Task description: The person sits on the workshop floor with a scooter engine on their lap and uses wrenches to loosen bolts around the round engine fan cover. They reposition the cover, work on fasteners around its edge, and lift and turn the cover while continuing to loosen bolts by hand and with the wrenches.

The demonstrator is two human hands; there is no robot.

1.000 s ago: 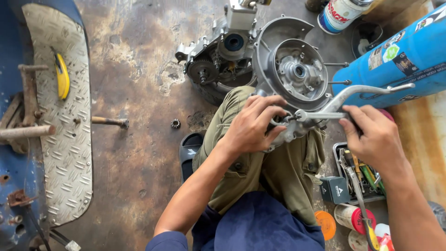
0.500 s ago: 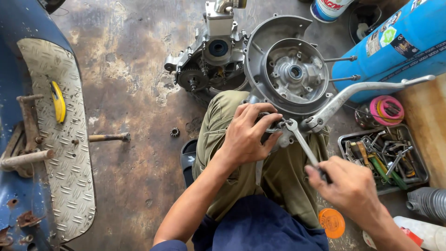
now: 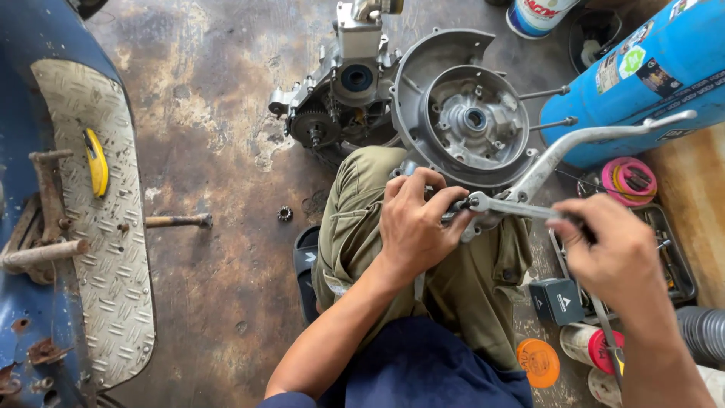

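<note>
Beside open floor (image 3: 219,121), wrench (image 3: 513,207) in right hand (image 3: 604,253)

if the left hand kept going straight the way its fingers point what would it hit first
The left hand points up the picture, fingers curled at the wrench head. Going straight on, it would probably first meet the round grey engine casing just beyond its fingertips, though their heights are hard to judge.

Silver-grey engine case (image 3: 468,121), olive trousers (image 3: 468,287), bright blue cylinder (image 3: 642,83), yellow handle (image 3: 96,160) on checker-pattern grey plate (image 3: 106,287), rusty brown floor (image 3: 211,98), orange lid (image 3: 538,363)
</note>
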